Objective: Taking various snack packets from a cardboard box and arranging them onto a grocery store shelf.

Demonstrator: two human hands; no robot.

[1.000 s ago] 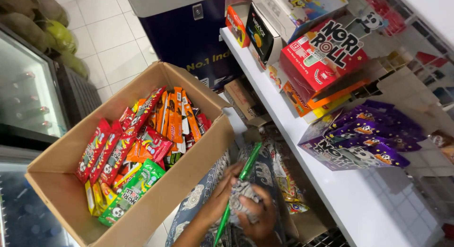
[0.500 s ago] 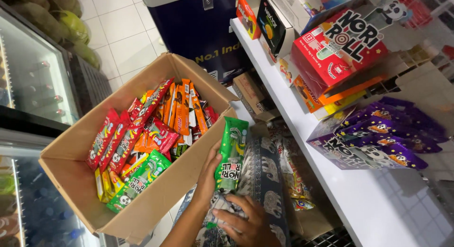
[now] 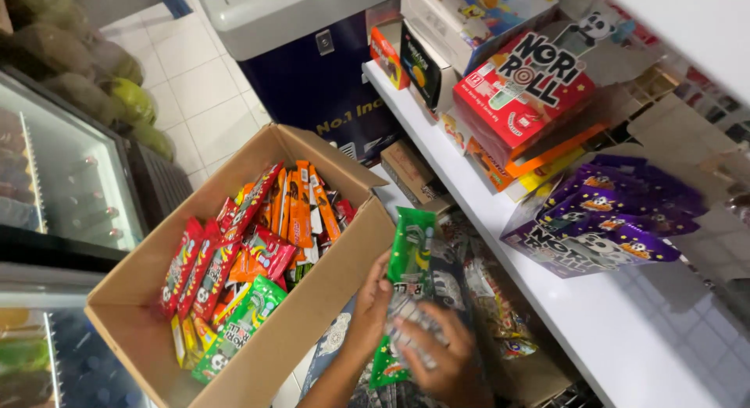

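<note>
The green snack packet (image 3: 409, 255) is standing almost upright just off the right wall of the cardboard box (image 3: 312, 314), and both hands are closing on it. The left hand (image 3: 370, 308) is wrapping its grip around the packet's left edge, fingers curled against the wrapper, with the box wall touching the back of that hand. The right hand (image 3: 436, 353) is lying lower and to the right, its grip pressing down over the packet's lower half so that only a green corner is poking out beneath the palm; whether it is pinching that packet alone or also the grey and white printed packets (image 3: 447, 287) behind it, I cannot tell. Those printed packets are sitting just behind the fingers, in a lower shelf space. To the left of the left hand the box is lying open, holding red, orange and green candy packets (image 3: 250, 259) laid side by side. Above and to the right of the hands a white shelf (image 3: 562, 298) is running away, carrying a purple display box (image 3: 605, 216) and, further up, a red carton (image 3: 522, 91). Well apart on the far left, a glass-fronted chiller (image 3: 70, 189) is standing on the tiled floor (image 3: 207, 87).
</note>
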